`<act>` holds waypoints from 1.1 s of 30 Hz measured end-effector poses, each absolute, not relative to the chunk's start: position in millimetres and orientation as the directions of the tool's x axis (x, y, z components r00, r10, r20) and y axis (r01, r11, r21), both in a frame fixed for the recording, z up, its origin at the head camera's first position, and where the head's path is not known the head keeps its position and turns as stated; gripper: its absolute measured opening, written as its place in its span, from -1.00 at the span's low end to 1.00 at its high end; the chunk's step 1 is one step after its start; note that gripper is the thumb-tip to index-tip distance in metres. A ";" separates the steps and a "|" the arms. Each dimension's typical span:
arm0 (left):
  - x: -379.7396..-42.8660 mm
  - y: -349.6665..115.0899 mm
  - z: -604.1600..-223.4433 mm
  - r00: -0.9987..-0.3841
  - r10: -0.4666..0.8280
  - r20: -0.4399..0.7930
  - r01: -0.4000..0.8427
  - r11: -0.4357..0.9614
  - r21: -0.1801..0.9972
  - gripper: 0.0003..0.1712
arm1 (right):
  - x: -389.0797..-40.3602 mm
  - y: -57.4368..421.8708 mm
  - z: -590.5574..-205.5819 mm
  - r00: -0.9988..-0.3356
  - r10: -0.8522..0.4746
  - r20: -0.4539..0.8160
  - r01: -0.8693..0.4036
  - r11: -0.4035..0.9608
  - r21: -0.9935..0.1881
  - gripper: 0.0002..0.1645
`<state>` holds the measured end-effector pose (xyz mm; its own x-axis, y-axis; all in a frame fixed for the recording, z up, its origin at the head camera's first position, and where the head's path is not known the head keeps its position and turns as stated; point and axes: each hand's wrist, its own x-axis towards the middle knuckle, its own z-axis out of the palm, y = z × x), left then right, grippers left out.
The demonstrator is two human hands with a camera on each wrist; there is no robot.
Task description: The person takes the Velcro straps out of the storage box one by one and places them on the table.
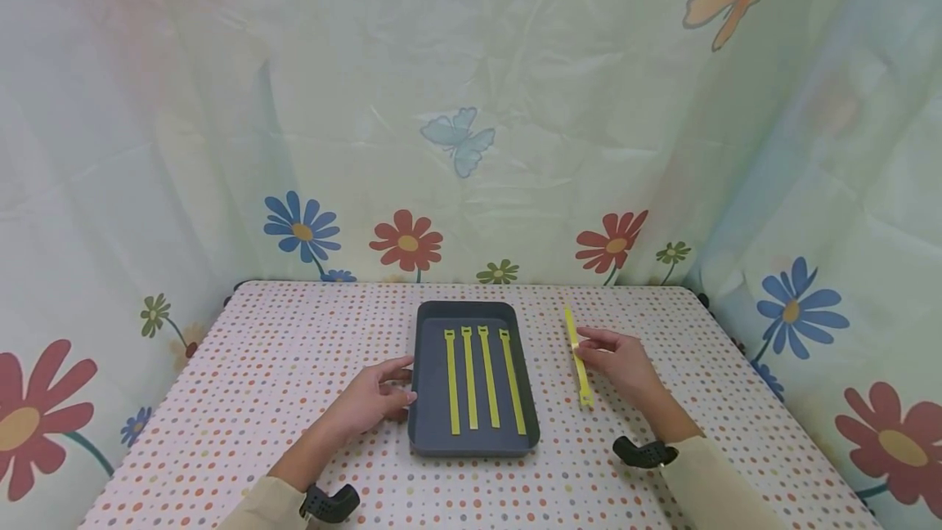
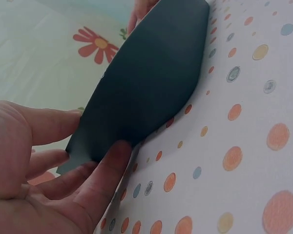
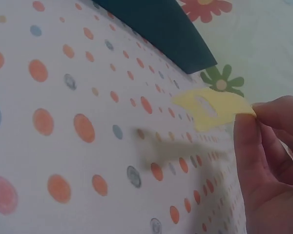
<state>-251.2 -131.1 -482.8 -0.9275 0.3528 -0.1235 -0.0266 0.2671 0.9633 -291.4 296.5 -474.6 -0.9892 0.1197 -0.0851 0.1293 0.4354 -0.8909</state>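
A dark grey rectangular tray (image 1: 471, 446) sits on the table, holding several yellow cable straps (image 1: 469, 383) laid lengthwise side by side, their slotted heads at the far end. My left hand (image 1: 375, 397) is at the tray's left side, its fingertips touching the rim and outer wall (image 2: 146, 68). To the right of the tray, my right hand (image 1: 621, 362) pinches another yellow cable strap (image 1: 585, 387) near its middle, between thumb and fingers. In the right wrist view, the slotted end of that strap (image 3: 224, 105) juts out from the fingertips above the tabletop.
A dotted cloth (image 1: 316, 325) covers the table. Behind it and at both sides hang curtains (image 1: 552, 129) printed with flowers and butterflies. Each wrist wears a black band device (image 1: 643, 454).
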 end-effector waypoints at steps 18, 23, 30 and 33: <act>-252.1 -132.2 -482.9 -0.920 0.375 -0.115 -0.022 0.244 0.969 -0.22 | -289.6 291.4 -485.6 -0.984 0.113 -0.136 0.172 0.440 -0.881 -0.46; -252.1 -132.2 -481.6 -0.917 0.380 -0.119 -0.035 0.221 0.975 -0.21 | -289.2 286.1 -488.6 -0.985 0.114 -0.129 0.168 0.468 -0.868 -0.48; -252.2 -131.5 -482.0 -0.920 0.371 -0.127 -0.042 0.230 0.972 -0.21 | -287.8 277.5 -489.8 -0.982 0.146 -0.122 0.180 0.518 -0.836 -0.50; -252.3 -131.7 -482.6 -0.921 0.368 -0.128 -0.044 0.229 0.972 -0.21 | -287.6 274.3 -489.6 -0.981 0.150 -0.122 0.184 0.522 -0.833 -0.51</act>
<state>-252.3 -131.7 -482.6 -0.9209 0.3680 -0.1281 -0.0437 0.2291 0.9724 -287.6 274.3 -489.6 -0.9811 0.1504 -0.1219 0.1835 0.5218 -0.8331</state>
